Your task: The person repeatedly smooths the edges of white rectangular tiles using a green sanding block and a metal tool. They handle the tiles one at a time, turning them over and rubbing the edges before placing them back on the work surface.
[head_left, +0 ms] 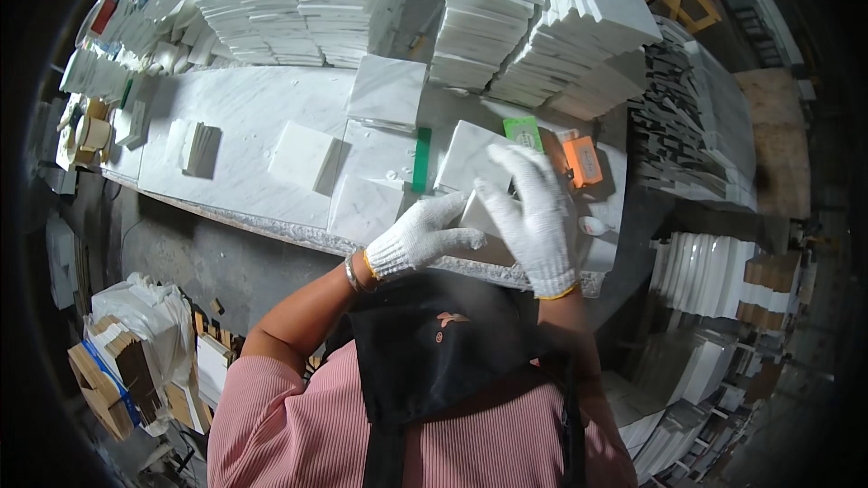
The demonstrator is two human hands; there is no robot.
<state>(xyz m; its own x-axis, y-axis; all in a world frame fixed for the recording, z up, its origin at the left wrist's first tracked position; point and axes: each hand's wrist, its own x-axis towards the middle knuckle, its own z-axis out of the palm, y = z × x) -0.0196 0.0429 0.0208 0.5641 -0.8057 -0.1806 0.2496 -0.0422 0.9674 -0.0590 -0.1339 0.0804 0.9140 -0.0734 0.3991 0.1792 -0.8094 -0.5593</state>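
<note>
My left hand (423,237), in a white knit glove, has its thumb and fingers around the left edge of a small white marble tile (485,228) near the table's front edge. Over that tile's right side is my right hand (535,217), gloved too, its fingers stretched out and apart. What lies under its palm is hidden. Just beyond the hands lies a larger square marble tile (466,158). A green strip (421,161) lies left of it. Close to my left hand sits another pile of tiles (366,203).
A green box (523,133) and an orange block (583,161) lie right of the tiles. Tall tile stacks (479,27) line the table's far side. Smaller tile groups (306,155) stand along the marble tabletop (244,113). Stacked slabs (701,271) stand beyond its right end.
</note>
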